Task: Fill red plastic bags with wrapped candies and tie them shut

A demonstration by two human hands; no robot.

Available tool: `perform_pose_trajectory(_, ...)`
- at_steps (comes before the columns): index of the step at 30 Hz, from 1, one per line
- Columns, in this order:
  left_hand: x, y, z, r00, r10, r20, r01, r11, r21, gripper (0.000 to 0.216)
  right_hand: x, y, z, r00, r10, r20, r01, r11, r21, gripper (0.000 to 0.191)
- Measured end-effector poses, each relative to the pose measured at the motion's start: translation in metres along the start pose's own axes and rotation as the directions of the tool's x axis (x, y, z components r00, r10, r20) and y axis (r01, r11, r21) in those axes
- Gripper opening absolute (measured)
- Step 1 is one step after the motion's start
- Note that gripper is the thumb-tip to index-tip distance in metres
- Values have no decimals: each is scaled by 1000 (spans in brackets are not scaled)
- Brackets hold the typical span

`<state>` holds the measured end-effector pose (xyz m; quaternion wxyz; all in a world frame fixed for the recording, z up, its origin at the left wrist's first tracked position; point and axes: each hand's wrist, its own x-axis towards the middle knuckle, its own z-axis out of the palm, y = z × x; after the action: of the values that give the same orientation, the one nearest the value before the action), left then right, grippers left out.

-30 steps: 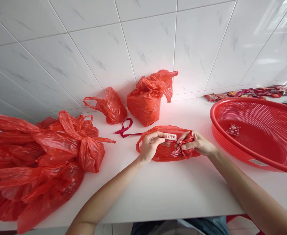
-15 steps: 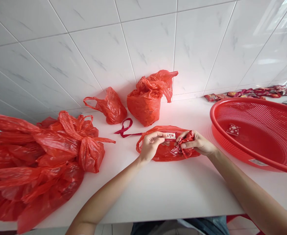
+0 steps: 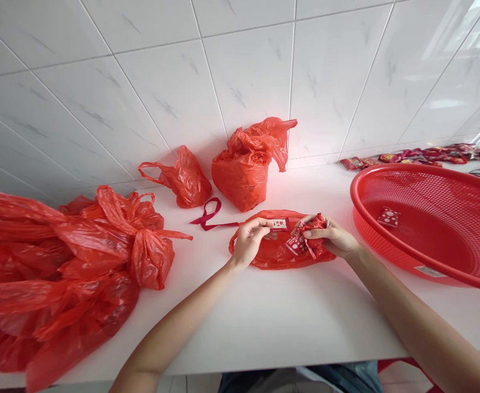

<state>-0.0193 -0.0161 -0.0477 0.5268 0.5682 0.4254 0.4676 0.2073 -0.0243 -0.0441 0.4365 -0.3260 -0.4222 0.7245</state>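
My left hand (image 3: 250, 238) pinches one small red-and-white wrapped packet (image 3: 280, 224) by its left end. Several crumpled red packets with white print (image 3: 299, 241) are bunched in my right hand (image 3: 333, 237), closed around them. Both hands are over a red plastic bag (image 3: 270, 258) that lies spread on the white table, its handle loop at the left. A dark red ribbon (image 3: 209, 214) curls on the table just left of this bag. What the bag holds beneath my hands is hard to make out.
Right of my hands stands a red perforated basket (image 3: 418, 267) with one spotted packet (image 3: 389, 216) inside. Red wrapped packets (image 3: 424, 155) line the wall behind it. Knotted red bags (image 3: 96, 245) are heaped at left; a small bag (image 3: 186, 180) and a fuller bag (image 3: 242, 177) stand behind.
My left hand has drawn its packet slightly left, away from the bunch in my right hand. The bunched packets have tilted, and more of their printed side shows.
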Motion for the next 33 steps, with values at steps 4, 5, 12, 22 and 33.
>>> perform_pose_trajectory(4, 1, -5, -1, 1000, 1, -2, -1, 1000, 2, 14, 0, -1, 2, 1000, -15, -2, 15, 1000, 26, 24)
perform_pose_trajectory(5, 1, -6, -1, 1000, 2, 0, -2, 1000, 7, 14, 0, -1, 2, 1000, -16, -5, 16, 999, 30, 24)
perform_pose_trajectory(12, 4, -17, -3, 999, -20, 33, 18, 999, 42, 13, 2, 0, -1, 999, -10, -50, 12, 999, 34, 27)
perform_pose_trajectory(22, 9, -33, -10, 998, 2, 70, -26, 936, 351, 20, 0, -1, 0, 997, -7, -74, 11, 998, 61, 28)
perform_pose_trajectory(33, 6, -29, -13, 989, 128, 73, -146, 810, 568, 23, 3, 0, 0, 994, -12, -106, 19, 998, 62, 30)
